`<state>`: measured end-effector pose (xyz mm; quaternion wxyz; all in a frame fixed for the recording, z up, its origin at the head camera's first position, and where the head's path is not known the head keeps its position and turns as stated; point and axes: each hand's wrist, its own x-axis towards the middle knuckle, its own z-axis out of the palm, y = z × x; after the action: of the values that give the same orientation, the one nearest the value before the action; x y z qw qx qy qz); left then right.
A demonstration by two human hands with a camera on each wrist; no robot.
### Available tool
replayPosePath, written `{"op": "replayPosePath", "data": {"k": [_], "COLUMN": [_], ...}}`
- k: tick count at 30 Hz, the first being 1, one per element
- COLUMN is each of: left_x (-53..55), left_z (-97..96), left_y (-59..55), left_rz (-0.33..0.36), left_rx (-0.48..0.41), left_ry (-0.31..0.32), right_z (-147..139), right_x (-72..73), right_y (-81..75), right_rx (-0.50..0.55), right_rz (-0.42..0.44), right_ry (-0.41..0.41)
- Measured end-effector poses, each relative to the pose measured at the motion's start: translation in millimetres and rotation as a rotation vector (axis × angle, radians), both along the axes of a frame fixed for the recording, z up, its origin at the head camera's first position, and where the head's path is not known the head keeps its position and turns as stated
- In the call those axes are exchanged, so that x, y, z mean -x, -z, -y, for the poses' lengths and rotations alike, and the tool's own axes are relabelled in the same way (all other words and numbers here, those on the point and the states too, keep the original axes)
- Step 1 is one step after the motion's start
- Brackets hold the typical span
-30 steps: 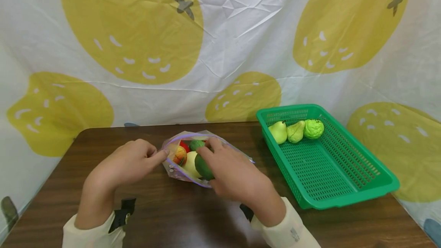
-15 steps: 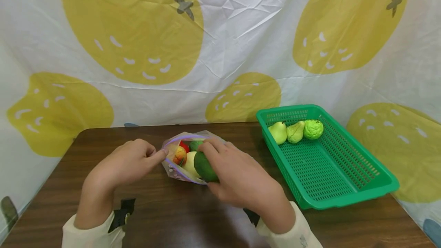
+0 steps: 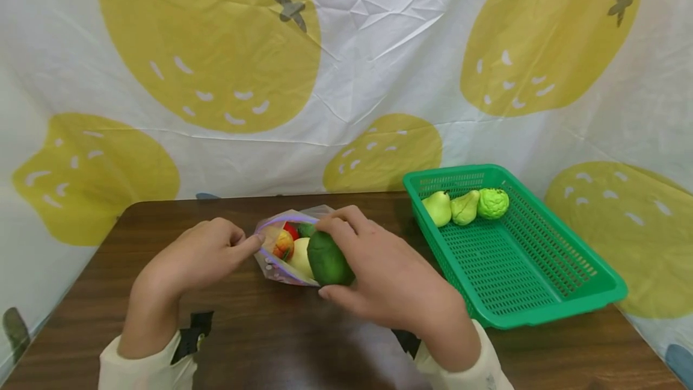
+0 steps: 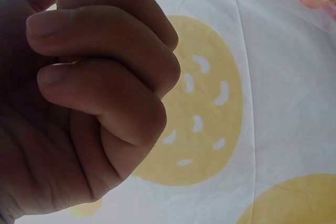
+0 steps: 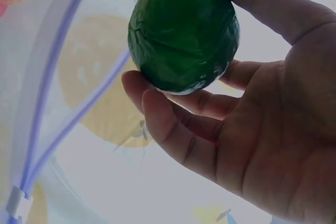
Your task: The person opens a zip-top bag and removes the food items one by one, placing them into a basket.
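My left hand (image 3: 189, 260) pinches the left edge of a clear zip bag (image 3: 283, 274) with a purple seal. Its other fingers are curled in, as the left wrist view shows. A dark green rounded fruit (image 3: 328, 259) is gripped by my right hand (image 3: 387, 278) at the right side of the bag's mouth; thumb and fingertips hold it in the right wrist view, too. Inside the bag sit a pale yellow fruit (image 3: 301, 257), an orange-yellow fruit (image 3: 284, 245), a red one (image 3: 291, 231) and a green one (image 3: 306, 231). A white slider (image 5: 20, 203) is on the seal.
To the right stands a green perforated basket (image 3: 541, 316). At its far end lie a pear (image 3: 439, 208), a second pear-shaped fruit (image 3: 464, 207) and a bumpy light green fruit (image 3: 493, 203). Behind the brown table (image 3: 243, 342) hangs a lemon-print cloth (image 3: 346, 77).
My right hand has moved slightly right and toward me, bringing the dark green fruit out from deeper in the bag's mouth. My left hand has stayed in place on the edge.
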<state>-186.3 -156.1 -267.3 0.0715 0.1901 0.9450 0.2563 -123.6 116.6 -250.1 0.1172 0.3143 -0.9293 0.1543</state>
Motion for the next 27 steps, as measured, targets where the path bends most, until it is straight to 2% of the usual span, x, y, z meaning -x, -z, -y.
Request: {"op": "replayPosePath", "data": {"k": [4,9,18,21,27], "left_x": [0.3,0.8,1.7,2.2,1.9], "left_z": [-0.3,-1.6,-0.9,1.0,-0.1], "left_y": [0.0,1.8,1.3,1.2,2.1], "left_rz": [-0.001,-0.001,0.023,0.025,0.029], "left_rx": [0.003,0.003,-0.004,0.003,0.016], "left_ry": [-0.003,0.002,0.003,-0.001,0.001], "right_z": [-5.6,-12.2,-23.1,-25.3,-37.2], "right_x": [-2.6,-6.4,-7.5,-7.7,-7.5], "right_y": [-3.4,-7.3,-16.0,-21.4,-40.3], "right_rx": [0.046,0.085,0.210,0.170,-0.041], "right_rz": [-0.021,-0.065,-0.235,-0.254,-0.216], "right_ry": [-0.026,-0.016,-0.052,-0.041,0.022]}}
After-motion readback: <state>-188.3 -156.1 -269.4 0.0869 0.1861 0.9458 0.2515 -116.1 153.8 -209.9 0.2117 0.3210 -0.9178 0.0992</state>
